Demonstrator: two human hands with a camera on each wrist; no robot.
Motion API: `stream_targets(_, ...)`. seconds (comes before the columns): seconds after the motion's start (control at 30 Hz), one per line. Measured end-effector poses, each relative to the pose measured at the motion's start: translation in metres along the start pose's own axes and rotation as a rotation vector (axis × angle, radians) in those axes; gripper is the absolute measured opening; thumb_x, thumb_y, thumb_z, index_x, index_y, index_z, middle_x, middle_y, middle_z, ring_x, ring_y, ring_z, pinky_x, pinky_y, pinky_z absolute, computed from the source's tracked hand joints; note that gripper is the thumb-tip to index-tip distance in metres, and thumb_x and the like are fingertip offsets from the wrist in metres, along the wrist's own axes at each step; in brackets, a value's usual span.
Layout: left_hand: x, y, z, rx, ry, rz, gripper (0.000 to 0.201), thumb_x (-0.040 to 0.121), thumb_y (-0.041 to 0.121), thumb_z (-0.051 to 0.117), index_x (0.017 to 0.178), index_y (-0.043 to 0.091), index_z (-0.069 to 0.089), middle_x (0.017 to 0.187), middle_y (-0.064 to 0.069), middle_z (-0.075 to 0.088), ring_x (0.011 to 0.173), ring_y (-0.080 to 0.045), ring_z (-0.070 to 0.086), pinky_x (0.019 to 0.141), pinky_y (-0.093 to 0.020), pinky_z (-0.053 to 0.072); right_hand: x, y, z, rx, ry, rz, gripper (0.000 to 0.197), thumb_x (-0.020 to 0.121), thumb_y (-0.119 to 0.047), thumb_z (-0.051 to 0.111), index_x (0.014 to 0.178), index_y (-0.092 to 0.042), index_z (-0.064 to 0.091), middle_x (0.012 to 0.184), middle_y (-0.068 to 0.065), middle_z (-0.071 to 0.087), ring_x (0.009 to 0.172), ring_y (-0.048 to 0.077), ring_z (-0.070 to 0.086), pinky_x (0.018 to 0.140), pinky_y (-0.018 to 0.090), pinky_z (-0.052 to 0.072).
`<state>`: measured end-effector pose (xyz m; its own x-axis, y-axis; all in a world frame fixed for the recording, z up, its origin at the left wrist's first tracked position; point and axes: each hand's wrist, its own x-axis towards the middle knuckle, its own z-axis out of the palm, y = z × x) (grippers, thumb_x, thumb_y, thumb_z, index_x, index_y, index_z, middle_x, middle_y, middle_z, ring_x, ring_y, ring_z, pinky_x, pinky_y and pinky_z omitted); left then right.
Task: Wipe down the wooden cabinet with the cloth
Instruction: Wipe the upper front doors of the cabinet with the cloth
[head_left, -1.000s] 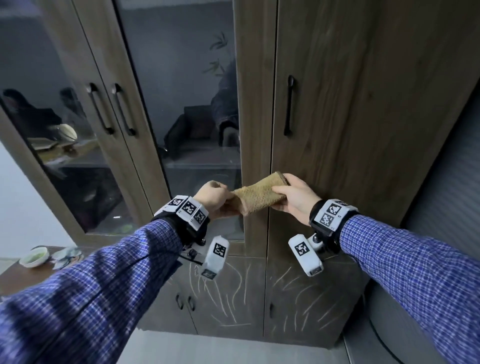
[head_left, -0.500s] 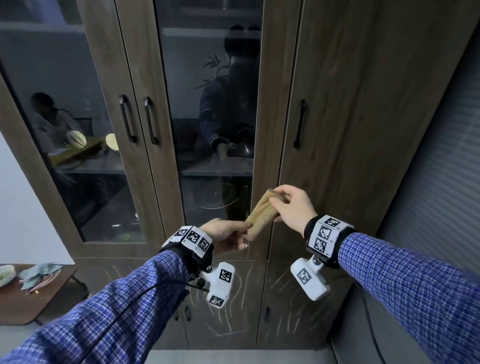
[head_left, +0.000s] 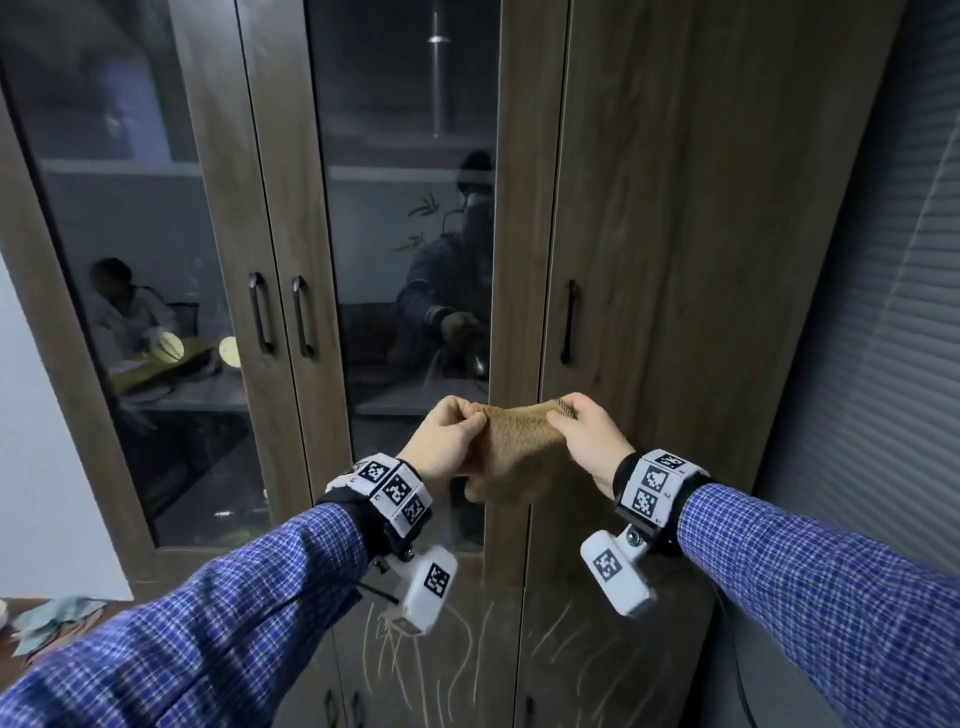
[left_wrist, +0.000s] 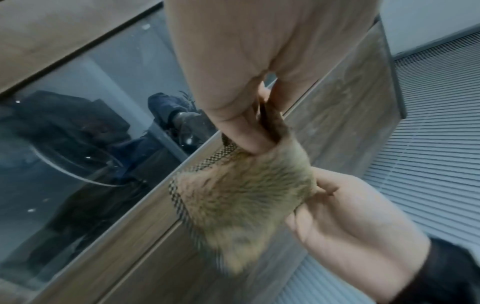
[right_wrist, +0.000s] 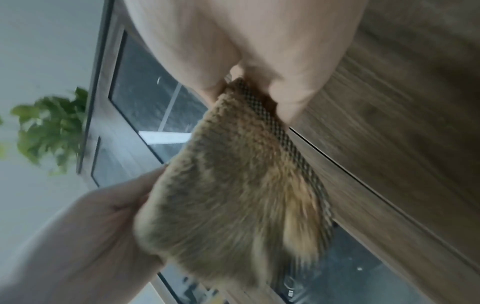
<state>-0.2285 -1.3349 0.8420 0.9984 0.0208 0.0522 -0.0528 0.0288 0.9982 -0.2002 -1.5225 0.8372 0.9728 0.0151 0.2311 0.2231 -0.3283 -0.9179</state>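
The person wears blue checked sleeves (head_left: 810, 566); black wrist bands (head_left: 655, 486) carry square black-and-white markers, with white tagged camera housings (head_left: 615, 574) below.

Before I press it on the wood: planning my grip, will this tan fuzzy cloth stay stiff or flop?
Likely floppy: the tan fuzzy cloth sags between left hand and right hand. Probably light, since pinches hold it.

In the head view the fingertips of the left hand (head_left: 451, 439) and right hand (head_left: 587, 435) are covered by the cloth (head_left: 514, 448). The cabinet (head_left: 675, 218) is cut off at the top and bottom edges. The cloth's lower end is blurred in both wrist views.
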Motion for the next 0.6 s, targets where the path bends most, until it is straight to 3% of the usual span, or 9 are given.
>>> stream_targets(0.1, 0.003, 0.023, 0.007, -0.029, -0.004, -0.009, 0.023, 0.105, 0.016, 0.049, 0.082, 0.017, 0.047, 0.070, -0.005, 0.049, 0.055, -0.016, 0.047, 0.050, -0.025, 0.043, 0.003, -0.017, -0.007, 0.254, -0.016, 0.031, 0.012, 0.097, -0.015, 0.052, 0.095, -0.011, 0.063, 0.098, 0.014, 0.067, 0.089, 0.021, 0.063, 0.084, 0.037, 0.049)
stream_targets(0.17, 0.002, 0.036, 0.009, -0.103, -0.046, -0.037, 0.017, 0.102, 0.020, 0.051, 0.094, 0.007, 0.057, 0.083, -0.017, 0.054, 0.069, -0.027, 0.053, 0.066, -0.036, 0.046, 0.001, -0.028, -0.011, 0.412, -0.071, 0.064, 0.016, 0.099, -0.013, 0.051, 0.103, -0.005, 0.064, 0.098, 0.013, 0.067, 0.089, 0.021, 0.063, 0.082, 0.035, 0.050)
stream_targets(0.23, 0.001, 0.043, 0.011, -0.141, -0.059, -0.065, 0.028, 0.103, 0.020, 0.049, 0.112, -0.002, 0.063, 0.096, -0.024, 0.061, 0.082, -0.032, 0.060, 0.076, -0.039, 0.051, -0.001, -0.037, -0.015, 0.526, -0.153, 0.156, 0.026, 0.099, -0.024, 0.054, 0.111, -0.004, 0.065, 0.101, 0.014, 0.067, 0.091, 0.023, 0.063, 0.081, 0.035, 0.051)
stream_targets(0.3, 0.002, 0.048, 0.012, -0.146, -0.076, -0.072, 0.031, 0.107, 0.017, 0.043, 0.112, -0.005, 0.063, 0.091, -0.022, 0.068, 0.076, -0.029, 0.068, 0.067, -0.031, 0.057, -0.004, -0.037, -0.021, 0.605, -0.267, 0.287, 0.037, 0.098, -0.037, 0.053, 0.115, -0.008, 0.067, 0.107, 0.013, 0.069, 0.099, 0.025, 0.064, 0.092, 0.040, 0.051)
stream_targets(0.37, 0.000, 0.052, 0.014, -0.164, -0.112, -0.082, 0.033, 0.107, 0.019, 0.042, 0.117, -0.005, 0.062, 0.087, -0.019, 0.069, 0.071, -0.026, 0.069, 0.062, -0.030, 0.057, -0.006, -0.030, -0.025, 0.640, -0.386, 0.357, 0.043, 0.095, -0.045, 0.053, 0.116, -0.009, 0.066, 0.114, 0.014, 0.068, 0.108, 0.030, 0.064, 0.101, 0.045, 0.048)
stream_targets(0.43, -0.004, 0.052, 0.017, -0.177, -0.138, -0.134, 0.039, 0.107, 0.026, 0.042, 0.123, -0.005, 0.060, 0.090, -0.021, 0.067, 0.071, -0.027, 0.067, 0.063, -0.030, 0.056, -0.006, -0.020, -0.025, 0.646, -0.454, 0.381, 0.046, 0.090, -0.047, 0.058, 0.119, -0.012, 0.062, 0.111, 0.014, 0.066, 0.098, 0.030, 0.065, 0.093, 0.041, 0.051)
stream_targets(0.5, -0.002, 0.049, 0.021, -0.181, -0.171, -0.198, 0.050, 0.106, 0.032, 0.042, 0.132, -0.009, 0.056, 0.104, -0.027, 0.063, 0.080, -0.032, 0.065, 0.070, -0.034, 0.054, -0.007, -0.012, -0.022, 0.666, -0.481, 0.391, 0.045, 0.088, -0.047, 0.061, 0.120, -0.014, 0.060, 0.103, 0.011, 0.066, 0.085, 0.027, 0.065, 0.083, 0.039, 0.050)
stream_targets(0.53, 0.000, 0.047, 0.022, -0.194, -0.193, -0.224, 0.055, 0.105, 0.034, 0.043, 0.136, -0.011, 0.053, 0.116, -0.030, 0.061, 0.089, -0.035, 0.063, 0.076, -0.036, 0.052, -0.007, -0.008, -0.020, 0.692, -0.486, 0.386, 0.045, 0.089, -0.045, 0.061, 0.123, -0.015, 0.060, 0.104, 0.009, 0.068, 0.085, 0.027, 0.065, 0.085, 0.040, 0.050)
stream_targets(0.6, 0.003, 0.043, 0.025, -0.225, -0.223, -0.261, 0.057, 0.105, 0.035, 0.042, 0.139, -0.010, 0.050, 0.132, -0.031, 0.055, 0.101, -0.036, 0.060, 0.084, -0.039, 0.050, -0.006, 0.000, -0.018, 0.762, -0.481, 0.366, 0.048, 0.090, -0.040, 0.061, 0.131, -0.015, 0.057, 0.119, 0.010, 0.067, 0.104, 0.030, 0.065, 0.099, 0.046, 0.048)
